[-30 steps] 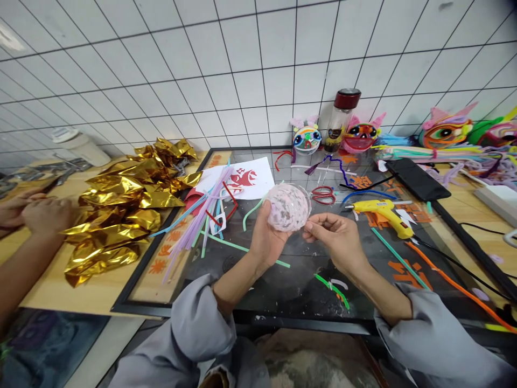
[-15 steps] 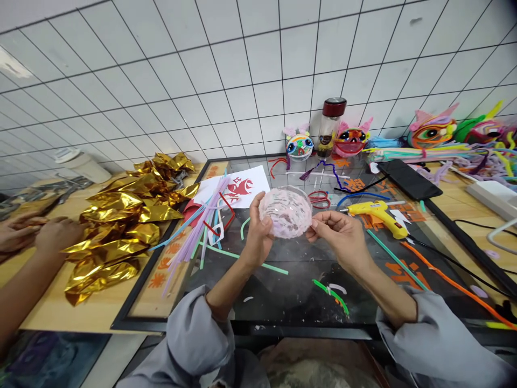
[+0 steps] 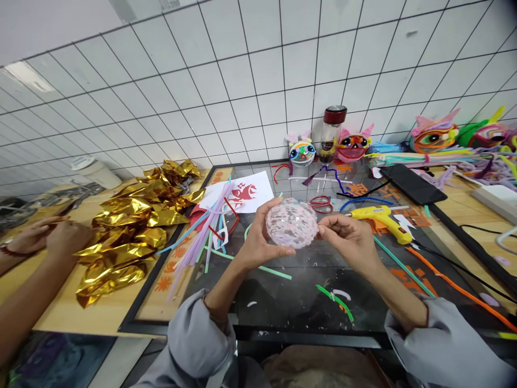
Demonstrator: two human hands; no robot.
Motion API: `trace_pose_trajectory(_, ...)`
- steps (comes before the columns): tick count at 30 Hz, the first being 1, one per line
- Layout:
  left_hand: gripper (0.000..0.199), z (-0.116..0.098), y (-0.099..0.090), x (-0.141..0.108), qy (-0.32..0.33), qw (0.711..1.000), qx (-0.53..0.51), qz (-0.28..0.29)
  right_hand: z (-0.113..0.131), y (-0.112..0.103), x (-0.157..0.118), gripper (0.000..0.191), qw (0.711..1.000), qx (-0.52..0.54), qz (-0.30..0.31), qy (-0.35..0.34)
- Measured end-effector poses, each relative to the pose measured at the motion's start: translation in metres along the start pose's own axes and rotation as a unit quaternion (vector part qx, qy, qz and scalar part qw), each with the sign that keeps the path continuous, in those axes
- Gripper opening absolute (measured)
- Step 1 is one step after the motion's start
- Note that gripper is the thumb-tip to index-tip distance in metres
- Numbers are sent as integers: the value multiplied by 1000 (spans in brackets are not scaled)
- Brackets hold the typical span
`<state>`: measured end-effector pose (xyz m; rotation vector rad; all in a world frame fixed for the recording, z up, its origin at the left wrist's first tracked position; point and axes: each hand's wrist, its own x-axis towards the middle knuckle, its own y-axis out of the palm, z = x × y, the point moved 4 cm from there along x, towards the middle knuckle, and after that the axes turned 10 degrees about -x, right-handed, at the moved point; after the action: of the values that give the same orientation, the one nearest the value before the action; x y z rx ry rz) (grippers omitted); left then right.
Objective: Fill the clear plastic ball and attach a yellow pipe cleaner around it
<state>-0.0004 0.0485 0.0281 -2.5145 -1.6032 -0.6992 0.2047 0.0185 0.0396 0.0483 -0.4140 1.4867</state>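
Observation:
A clear ball point(image 3: 291, 223) wrapped in rows of fuzzy pale-pink pipe cleaner is held above the dark glass mat. My left hand point(image 3: 258, 237) cups it from the left, fingers behind and thumb along the lower front. At the ball's right edge, my right hand point(image 3: 347, 237) is pinched, thumb against forefinger; what lies between those fingertips is too small to make out. Right of that hand lies a yellow hot glue gun point(image 3: 383, 220). Red-handled scissors point(image 3: 321, 204) rest just behind the ball. Green pipe cleaner scraps point(image 3: 335, 303) lie on the mat below.
Gold foil point(image 3: 125, 221) is heaped at left, beside another person's hands point(image 3: 60, 237). Purple and blue pipe cleaners point(image 3: 202, 231) overlap a paper with a red print point(image 3: 258, 188). Along the wall stand a lidded bottle point(image 3: 332, 134) and decorated heads point(image 3: 353, 144). A phone point(image 3: 416, 182) lies right.
The ball has turned and shows a rounder face. My left thumb has slid from its front face to its lower edge. My right hand stays pinched at the right edge. The view shifts slightly.

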Motion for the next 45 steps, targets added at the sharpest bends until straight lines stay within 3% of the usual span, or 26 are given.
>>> trace_pose_trajectory(4,101,0,4,-5,-16,999,-35,13,0,-3,-2,10,999,-26,2,-35)
trace_pose_trajectory(7,119,-1,11,-8,-61,994,-90,19,2,-6,-3,9,997,-45,6,-60)
trace_pose_trajectory(14,119,0,14,-8,-86,992,-89,-38,1,-13,-3,7,989,-91,7,-118)
trace_pose_trajectory(21,105,0,11,-10,-14,999,19,-35,-4,-15,3,10,980,-112,5,-164)
trace_pose_trajectory(30,107,-4,13,-10,63,985,159,-16,-19,-15,2,15,993,-49,-9,-107)
trace_pose_trajectory(39,120,-12,22,-13,140,950,281,-1,-28,-10,5,35,998,-25,-10,-58)
trace_pose_trajectory(42,115,-15,27,-14,215,938,271,-10,-31,-6,3,31,998,-27,5,-48)
trace_pose_trajectory(45,107,-13,29,-14,201,953,223,-39,-32,-2,1,26,998,-29,20,-45)
